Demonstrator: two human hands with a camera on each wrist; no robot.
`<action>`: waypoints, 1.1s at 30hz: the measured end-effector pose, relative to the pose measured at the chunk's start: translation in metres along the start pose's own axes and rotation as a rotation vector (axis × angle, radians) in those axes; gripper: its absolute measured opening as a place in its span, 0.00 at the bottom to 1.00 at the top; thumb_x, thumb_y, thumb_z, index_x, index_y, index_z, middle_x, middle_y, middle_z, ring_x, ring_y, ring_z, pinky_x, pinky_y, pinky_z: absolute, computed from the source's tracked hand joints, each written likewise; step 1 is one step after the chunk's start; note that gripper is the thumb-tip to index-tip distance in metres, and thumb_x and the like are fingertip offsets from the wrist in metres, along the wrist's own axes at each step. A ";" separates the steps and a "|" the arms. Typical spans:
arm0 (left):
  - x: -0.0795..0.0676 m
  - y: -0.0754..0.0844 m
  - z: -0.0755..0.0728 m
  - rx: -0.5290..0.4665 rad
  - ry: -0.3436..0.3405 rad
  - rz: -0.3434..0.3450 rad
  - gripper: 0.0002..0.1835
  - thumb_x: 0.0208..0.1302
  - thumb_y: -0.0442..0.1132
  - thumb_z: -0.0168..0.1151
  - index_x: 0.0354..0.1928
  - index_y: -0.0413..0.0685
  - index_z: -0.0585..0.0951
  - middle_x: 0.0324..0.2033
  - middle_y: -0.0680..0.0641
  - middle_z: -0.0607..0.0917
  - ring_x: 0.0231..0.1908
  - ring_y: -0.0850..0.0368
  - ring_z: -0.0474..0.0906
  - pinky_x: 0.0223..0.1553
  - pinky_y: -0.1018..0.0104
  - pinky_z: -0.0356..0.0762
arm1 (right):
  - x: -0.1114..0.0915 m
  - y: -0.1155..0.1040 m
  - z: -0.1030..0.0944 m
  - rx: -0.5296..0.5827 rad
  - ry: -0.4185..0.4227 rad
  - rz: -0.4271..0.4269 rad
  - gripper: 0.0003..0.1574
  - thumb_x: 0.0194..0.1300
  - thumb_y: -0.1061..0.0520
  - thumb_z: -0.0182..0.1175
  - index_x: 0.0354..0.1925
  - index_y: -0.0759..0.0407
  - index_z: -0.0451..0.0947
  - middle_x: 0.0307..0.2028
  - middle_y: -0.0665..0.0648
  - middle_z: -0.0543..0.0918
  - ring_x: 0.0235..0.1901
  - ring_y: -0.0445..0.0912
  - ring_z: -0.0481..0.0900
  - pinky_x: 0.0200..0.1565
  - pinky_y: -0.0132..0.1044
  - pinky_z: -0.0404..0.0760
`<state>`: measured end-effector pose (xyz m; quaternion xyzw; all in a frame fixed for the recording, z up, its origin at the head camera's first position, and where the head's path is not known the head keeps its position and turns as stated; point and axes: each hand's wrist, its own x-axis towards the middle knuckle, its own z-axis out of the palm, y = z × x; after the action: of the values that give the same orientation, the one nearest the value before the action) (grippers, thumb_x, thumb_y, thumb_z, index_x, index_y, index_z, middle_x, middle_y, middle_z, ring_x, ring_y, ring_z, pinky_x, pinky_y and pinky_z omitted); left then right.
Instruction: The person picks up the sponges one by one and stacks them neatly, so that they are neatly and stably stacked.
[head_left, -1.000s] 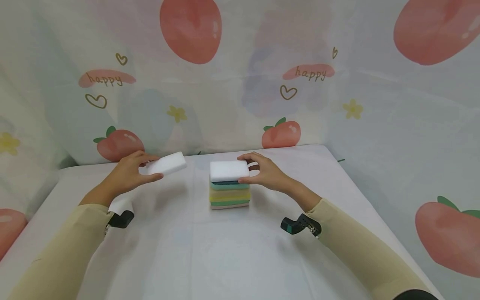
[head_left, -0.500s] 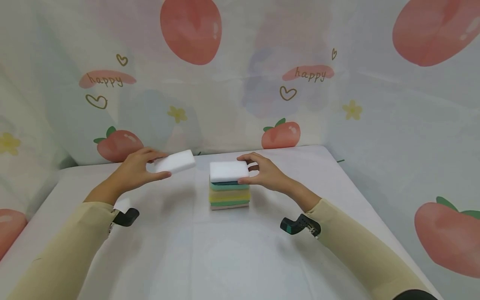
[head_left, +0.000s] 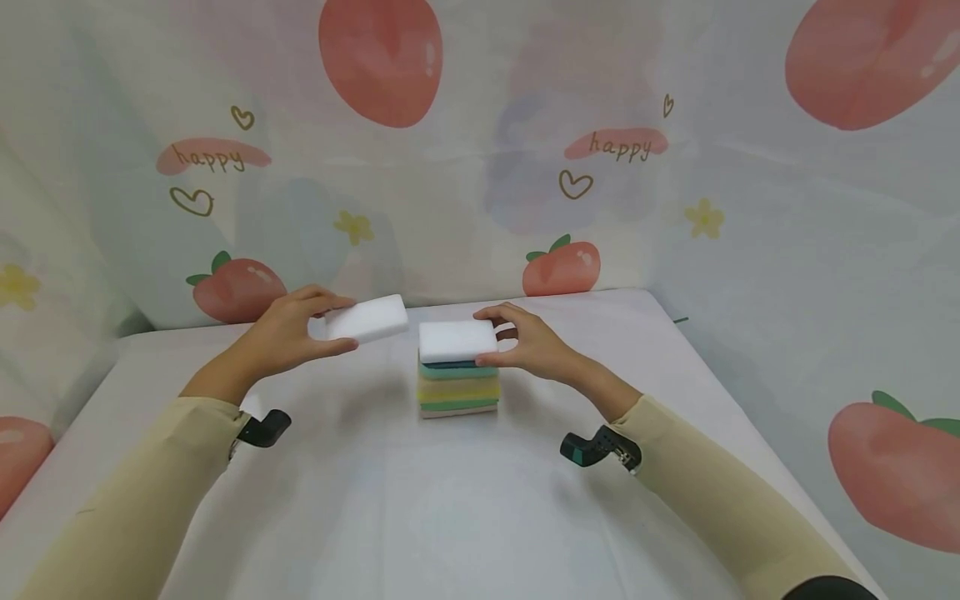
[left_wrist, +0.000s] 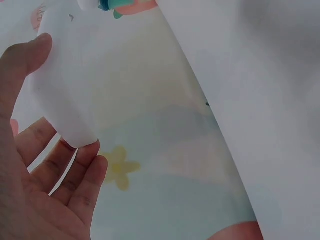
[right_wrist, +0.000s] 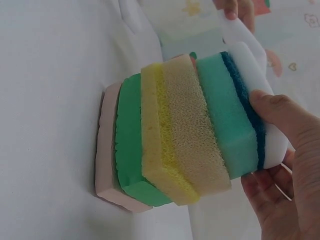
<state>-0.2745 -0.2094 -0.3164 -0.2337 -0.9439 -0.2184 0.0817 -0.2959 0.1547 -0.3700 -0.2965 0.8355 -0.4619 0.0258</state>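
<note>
A stack of sponges stands on the table: pinkish-beige at the bottom, then green, yellow-and-beige layers, teal with a dark blue scouring face, and a white sponge on top. My right hand pinches the right end of that top white sponge, thumb at the front and fingers behind. My left hand holds a second white sponge by its left end, raised and slightly tilted, just left of the stack's top. In the left wrist view the thumb presses one side of this white sponge and fingertips meet its lower end.
The white-covered table has its back edge close behind the stack. A curtain printed with peaches and hearts hangs around it. A white object shows partly behind my left wrist. Black wrist cameras sit on both sleeves.
My left hand has moved right and slightly up with its white sponge, closer to the stack. The right hand and the stack stay where they were.
</note>
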 end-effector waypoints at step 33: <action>0.014 0.032 0.013 -0.026 -0.055 0.106 0.33 0.54 0.55 0.74 0.62 0.52 0.79 0.53 0.48 0.78 0.50 0.50 0.76 0.47 0.54 0.78 | 0.000 -0.001 0.000 -0.008 0.003 0.004 0.42 0.53 0.57 0.76 0.63 0.63 0.70 0.59 0.57 0.74 0.54 0.52 0.74 0.62 0.51 0.74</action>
<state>-0.2726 -0.1729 -0.3121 -0.2904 -0.9291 -0.2197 0.0641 -0.2955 0.1542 -0.3693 -0.2940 0.8381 -0.4589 0.0244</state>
